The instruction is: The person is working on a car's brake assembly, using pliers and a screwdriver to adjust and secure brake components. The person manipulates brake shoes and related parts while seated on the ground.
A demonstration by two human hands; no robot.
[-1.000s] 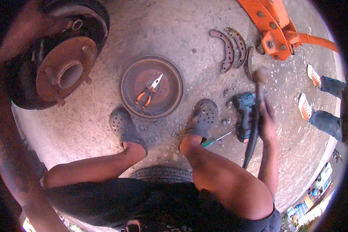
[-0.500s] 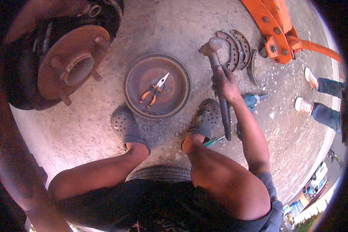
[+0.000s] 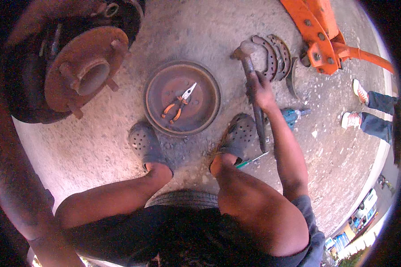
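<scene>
Choking up on the hammer (image 3: pixel 259 127) seemed like the sane way to carry it: my right hand (image 3: pixel 262 91) had its fingers wrapped around the handle, well up toward the head (image 3: pixel 243 50), probably because all that weight up top balanced easier with a short hold. The rest of the handle trailed back toward me below my fist, and the head sat just beyond the grip, a bit left, beside the two rusty brake shoes (image 3: pixel 272 55) as I saw it. Couldn't tell how high off the concrete (image 3: pixel 102 147) it was, tbh. My left hand was out of view, so no clue whether it had hold of anything. Left of my grip, the round rusty drum (image 3: pixel 200 111) lay flat, which I figured stopped it rolling, with the orange-handled pliers (image 3: pixel 180 102) resting inside, likely because the raised rim made a decent tray. Nearer me than the grip, the green screwdriver (image 3: pixel 244 164) lay by my right clog (image 3: pixel 238 135), within easy reach I guess. The teal drill (image 3: pixel 289 116) lay just right of my fist, partly hidden by my forearm (image 3: pixel 292 153).
</scene>
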